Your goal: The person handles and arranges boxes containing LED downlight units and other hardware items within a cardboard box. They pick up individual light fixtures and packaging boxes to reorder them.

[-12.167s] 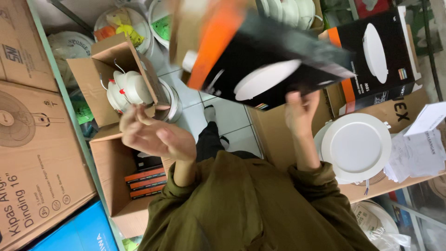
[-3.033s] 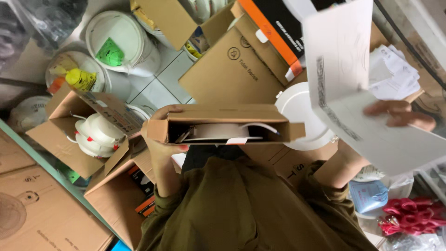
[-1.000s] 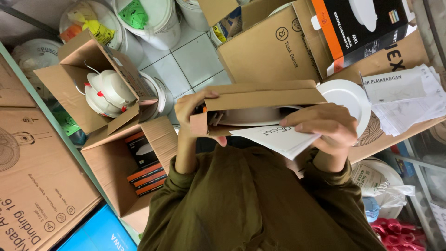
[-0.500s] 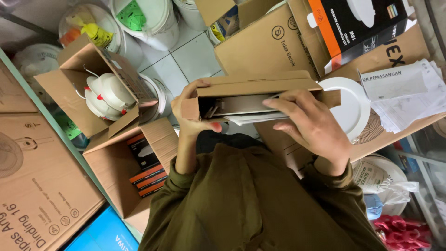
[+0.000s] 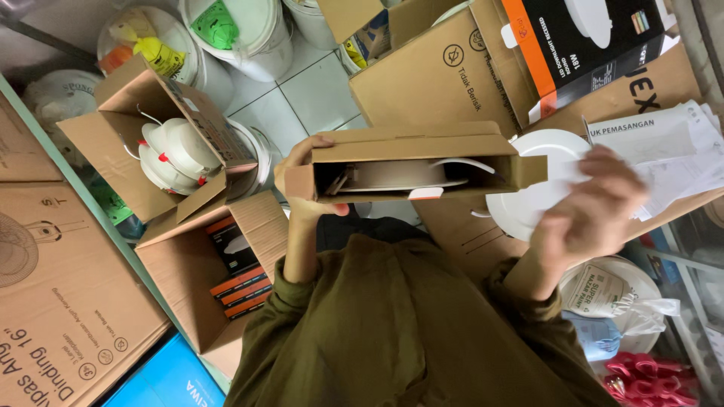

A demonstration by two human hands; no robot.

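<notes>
My left hand (image 5: 302, 185) grips the left end of a flat open cardboard box (image 5: 411, 145) held up in front of me. Inside it lie a round white panel light (image 5: 400, 175) and a folded paper. My right hand (image 5: 592, 215) hovers to the right of the box, blurred, fingers spread, holding nothing. Behind that hand a second round white panel light (image 5: 528, 200) rests on a brown carton. A stack of white paper leaflets (image 5: 671, 151) lies just right of it.
An open carton with white lamp fittings (image 5: 177, 147) stands at the left. Below it, another open carton (image 5: 226, 264) holds black-and-orange boxes. White buckets (image 5: 249, 34) are at the top, a black-and-orange light box (image 5: 581, 45) at top right, large brown cartons (image 5: 53, 294) at far left.
My right hand pushed the folded paper into the open box, then let go and pulled away to the right. My left hand keeps holding the box.
</notes>
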